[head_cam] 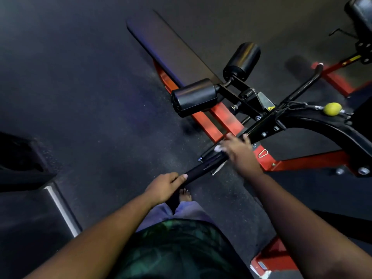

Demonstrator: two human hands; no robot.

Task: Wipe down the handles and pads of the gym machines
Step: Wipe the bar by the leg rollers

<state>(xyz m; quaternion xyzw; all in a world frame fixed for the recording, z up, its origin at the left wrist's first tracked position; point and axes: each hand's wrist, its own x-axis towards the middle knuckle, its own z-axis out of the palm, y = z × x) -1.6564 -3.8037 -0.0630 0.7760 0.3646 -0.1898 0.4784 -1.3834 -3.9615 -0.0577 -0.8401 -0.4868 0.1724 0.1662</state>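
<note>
my left hand is curled around the near end of the black handle bar, thumb lying along its top. my right hand sits further up the same bar, toward one o'clock, pressing a small white cloth against it; the fingers look bent over the cloth, though that hand is blurred and i cannot see the grip in detail. the bar runs on a slant from seven o'clock up to one o'clock, where it meets the black bracket of the machine.

past the hands, at twelve o'clock, two black roller pads stick out either side of a black arm — one toward nine, one toward one. beyond them the long black bench pad stretches away toward eleven o'clock over the red frame. at two o'clock a yellow ball hangs beside a cable, touching the curved black arm. a second black handle rises toward two o'clock.

below my arms, at six o'clock, i see a green patterned shirt, pale trousers and a bare foot on the dark speckled floor. another red frame piece lies at five o'clock.
</note>
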